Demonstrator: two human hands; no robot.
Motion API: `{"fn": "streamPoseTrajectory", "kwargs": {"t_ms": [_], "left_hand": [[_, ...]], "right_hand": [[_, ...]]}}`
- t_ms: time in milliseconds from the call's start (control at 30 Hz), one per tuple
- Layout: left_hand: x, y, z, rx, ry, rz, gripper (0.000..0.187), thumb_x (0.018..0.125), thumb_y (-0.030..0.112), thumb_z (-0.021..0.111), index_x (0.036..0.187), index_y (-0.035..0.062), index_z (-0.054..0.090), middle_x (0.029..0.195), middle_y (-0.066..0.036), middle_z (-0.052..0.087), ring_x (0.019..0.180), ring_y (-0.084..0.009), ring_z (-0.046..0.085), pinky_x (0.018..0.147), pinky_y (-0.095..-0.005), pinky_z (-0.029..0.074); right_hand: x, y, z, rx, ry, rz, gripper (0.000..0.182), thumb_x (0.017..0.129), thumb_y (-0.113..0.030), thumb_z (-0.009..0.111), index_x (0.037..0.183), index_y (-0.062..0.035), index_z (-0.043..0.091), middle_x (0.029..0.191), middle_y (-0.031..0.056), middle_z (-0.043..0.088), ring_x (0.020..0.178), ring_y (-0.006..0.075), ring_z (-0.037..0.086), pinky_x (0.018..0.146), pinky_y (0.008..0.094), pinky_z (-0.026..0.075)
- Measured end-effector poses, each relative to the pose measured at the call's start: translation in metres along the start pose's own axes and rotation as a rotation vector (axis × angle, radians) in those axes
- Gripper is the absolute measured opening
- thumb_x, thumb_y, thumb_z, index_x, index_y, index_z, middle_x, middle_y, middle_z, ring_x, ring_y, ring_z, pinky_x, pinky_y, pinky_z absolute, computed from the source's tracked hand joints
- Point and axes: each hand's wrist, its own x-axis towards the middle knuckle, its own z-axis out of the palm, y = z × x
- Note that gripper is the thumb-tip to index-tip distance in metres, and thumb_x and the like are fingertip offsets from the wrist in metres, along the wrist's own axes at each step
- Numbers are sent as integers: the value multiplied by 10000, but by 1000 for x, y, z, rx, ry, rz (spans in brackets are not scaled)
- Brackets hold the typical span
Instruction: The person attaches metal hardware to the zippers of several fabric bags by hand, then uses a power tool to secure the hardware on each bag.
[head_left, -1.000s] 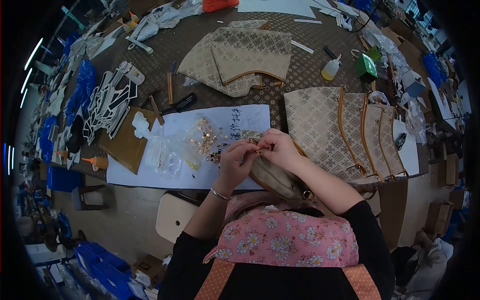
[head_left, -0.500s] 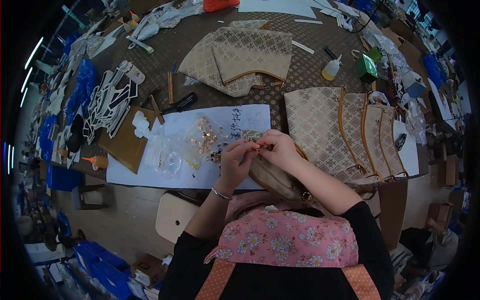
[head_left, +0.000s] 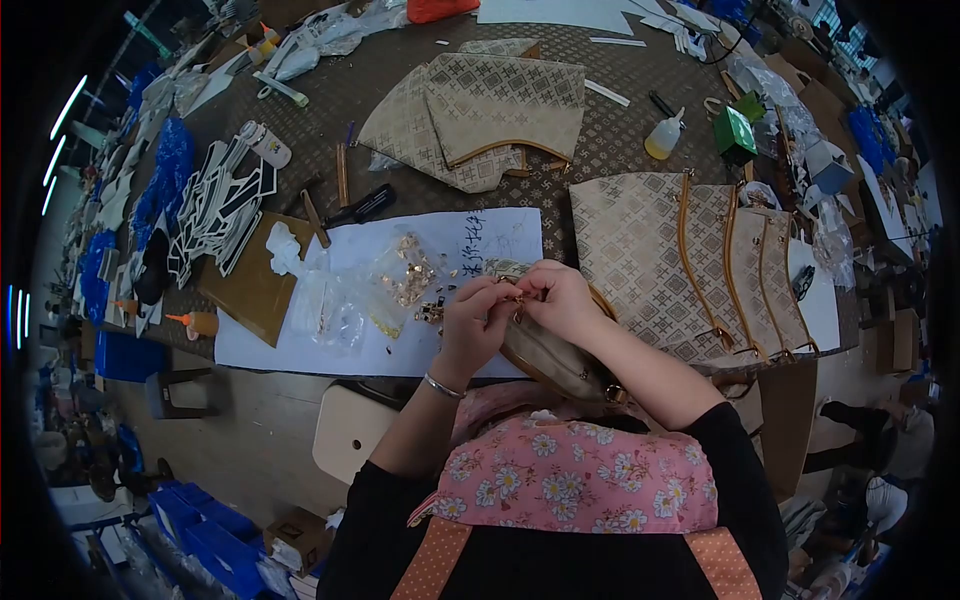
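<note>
My left hand (head_left: 474, 322) and my right hand (head_left: 563, 302) meet over a beige handbag (head_left: 548, 362) with brown trim, held at the table's front edge. The fingertips of both hands pinch a small gold-coloured metal fitting (head_left: 518, 299) at the bag's upper end; its exact shape is mostly hidden by the fingers. A zip runs along the bag's side, and another metal fitting (head_left: 615, 394) sits at its lower end. Just left of my left hand, small gold metal parts (head_left: 430, 312) lie loose on white paper (head_left: 250, 350).
Several patterned bag pieces (head_left: 630, 260) overlap on the right, and more patterned panels (head_left: 505, 100) lie farther back. A plastic bag of gold hardware (head_left: 408, 272), a black-handled tool (head_left: 364, 206) and a hammer (head_left: 314, 218) are left of centre. A glue bottle (head_left: 663, 136) stands behind.
Both hands stay at nearly the same spot, with only slight finger movement on the fitting. At the far right edge, a person in the background has shifted position.
</note>
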Motion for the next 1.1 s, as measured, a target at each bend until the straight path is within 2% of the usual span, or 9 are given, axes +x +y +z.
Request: {"fn": "streamPoseTrajectory", "kwargs": {"t_ms": [167,500,700,767,800,867,967,1033,1100], "left_hand": [[5,3,-4,-24,-27,2,179,713,-3,669,886,40,649,889,-111,627,783,-225,622,703,-301,501],[0,-2,-5,-54,36,-55,188,729,12,670,912,21,629,886,-111,635,801,-225,624,728,-302,501],[0,0,-3,-77,45,-22,171,742,25,664,907,16,619,918,-135,634,826,-245,623,723,-300,486],[0,-6,1,-88,62,60,161,743,46,649,900,26,615,883,-117,616,737,-233,602,631,-283,479],[0,-7,0,-78,76,58,161,743,46,649,900,26,615,883,-117,616,737,-233,602,631,-283,479],[0,-9,-1,-115,-2,39,172,741,73,653,905,36,617,912,-111,612,741,-244,603,643,-286,483],[-4,-3,-4,-95,5,-19,182,748,53,668,918,19,614,881,-123,612,804,-223,601,726,-288,482],[-4,-2,-5,-99,26,-14,168,752,52,665,909,17,618,875,-121,615,803,-222,602,725,-288,482],[-4,-5,-4,-101,50,-10,154,757,51,662,901,14,621,869,-120,618,801,-221,602,724,-287,482]], "right_hand": [[-1,-5,-1,31,12,30,128,663,-14,635,788,-37,652,708,67,563,625,168,567,578,270,463],[1,3,7,81,10,37,103,687,-21,659,788,-12,639,669,30,523,579,113,500,539,227,417],[3,8,7,49,31,-57,147,660,35,654,797,-12,631,688,34,521,593,112,492,542,225,409],[4,8,3,45,-1,-75,149,650,53,651,781,-15,628,687,33,520,602,114,494,539,226,404],[5,9,2,28,-2,-99,151,646,57,651,774,-18,626,684,33,518,601,117,493,539,230,404],[5,8,2,13,-15,-130,152,642,62,651,768,-20,625,680,32,516,600,121,492,539,233,403],[4,8,4,59,-9,-72,150,641,68,649,757,-24,623,672,31,510,606,127,491,541,243,402],[4,12,6,47,2,0,140,643,65,655,745,-26,624,659,35,499,612,129,491,539,246,397],[4,9,7,-16,14,-66,165,663,75,646,789,-27,618,662,22,498,620,113,488,553,233,406]]}}
